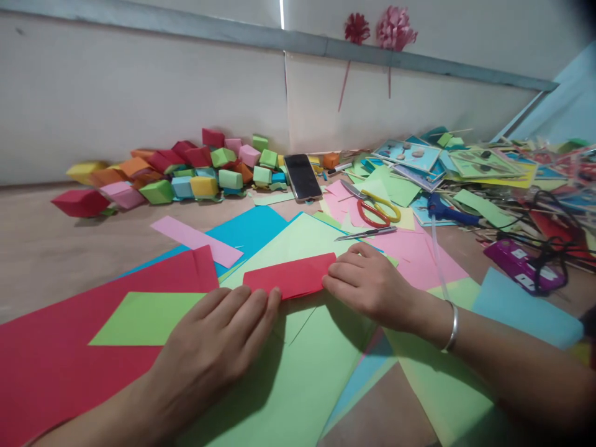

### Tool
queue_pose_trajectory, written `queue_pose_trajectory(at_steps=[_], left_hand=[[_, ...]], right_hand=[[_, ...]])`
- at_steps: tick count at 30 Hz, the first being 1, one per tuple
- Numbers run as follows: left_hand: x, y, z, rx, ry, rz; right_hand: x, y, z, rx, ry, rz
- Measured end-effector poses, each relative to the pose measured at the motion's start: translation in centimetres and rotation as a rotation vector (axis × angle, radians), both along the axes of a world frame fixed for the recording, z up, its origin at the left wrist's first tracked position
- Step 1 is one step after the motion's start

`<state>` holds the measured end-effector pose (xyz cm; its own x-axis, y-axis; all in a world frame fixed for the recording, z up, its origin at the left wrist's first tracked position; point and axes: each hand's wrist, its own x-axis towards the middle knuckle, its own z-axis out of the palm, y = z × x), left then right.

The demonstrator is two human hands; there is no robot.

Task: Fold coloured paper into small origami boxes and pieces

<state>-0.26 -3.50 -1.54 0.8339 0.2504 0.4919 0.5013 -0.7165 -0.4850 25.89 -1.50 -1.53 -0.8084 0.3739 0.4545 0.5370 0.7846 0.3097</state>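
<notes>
A folded strip of red paper [291,277] lies in front of me, slightly raised over a light green sheet [298,391]. My left hand [223,329] grips its left end, with the fingers together along the near edge. At the right end, my right hand [367,282] pinches the paper between thumb and fingers. Both thumbs are mostly hidden. Left of the hands, a bright green piece [139,316] rests on a large red sheet [93,372]. A craft knife [365,233] lies just beyond my right hand.
Scissors [379,208], a phone [302,177] and a pink strip [195,241] lie farther back. Several coloured paper boxes [190,186] are heaped against the wall. On the right are a glue gun [451,211], a purple power strip [524,267] with cables, and piled cards [410,154].
</notes>
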Motion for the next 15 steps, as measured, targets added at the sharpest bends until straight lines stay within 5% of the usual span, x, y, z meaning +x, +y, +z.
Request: queue_pose_trajectory(at_steps=[9, 15], left_hand=[[0.1, -0.3, -2.9, -0.143, -0.085, 0.012], [-0.8, -0.6, -0.9, -0.254, -0.199, -0.075]], right_hand=[[-0.4, -0.2, -1.2, -0.044, -0.048, -0.043], [-0.4, -0.6, 0.3, -0.052, -0.039, -0.039]])
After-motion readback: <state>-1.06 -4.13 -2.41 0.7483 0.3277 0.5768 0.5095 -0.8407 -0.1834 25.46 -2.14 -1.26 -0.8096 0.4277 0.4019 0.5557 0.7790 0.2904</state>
